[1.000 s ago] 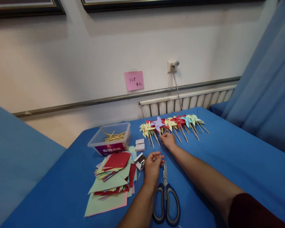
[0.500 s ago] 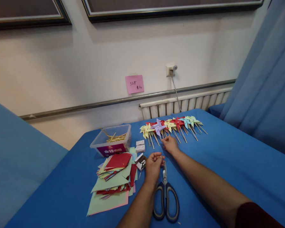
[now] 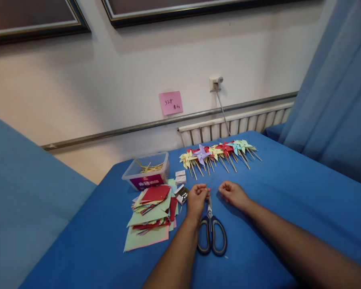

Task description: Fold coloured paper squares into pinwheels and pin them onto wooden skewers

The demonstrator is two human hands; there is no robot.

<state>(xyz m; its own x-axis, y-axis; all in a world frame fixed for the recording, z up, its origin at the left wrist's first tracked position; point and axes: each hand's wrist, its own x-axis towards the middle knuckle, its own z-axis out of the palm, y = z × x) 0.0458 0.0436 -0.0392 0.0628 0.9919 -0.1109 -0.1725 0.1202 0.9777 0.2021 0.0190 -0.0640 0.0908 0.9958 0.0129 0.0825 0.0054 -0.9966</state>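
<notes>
My left hand [image 3: 197, 199] rests on the blue table [image 3: 273, 192] with its fingers curled in a loose fist, just left of the tip of a pair of grey-handled scissors [image 3: 211, 233]. My right hand [image 3: 232, 192] lies a little to the right, fingers also curled, with nothing visible in it. A row of several paper pinwheels [image 3: 216, 151] on wooden sticks lies beyond both hands, apart from them. A small open box of pins [image 3: 182, 194] sits beside my left hand.
A stack of coloured paper squares [image 3: 150, 214] lies left of my left hand. Behind it stands a clear plastic tub of wooden sticks [image 3: 146, 170], with small white boxes [image 3: 180, 176] next to it. A radiator [image 3: 237, 124] and a pink note [image 3: 170, 102] are on the wall.
My right hand has drawn back from the pinwheel row toward me and now rests near the scissors' tip. My left hand has stayed curled in place. The view has shifted slightly.
</notes>
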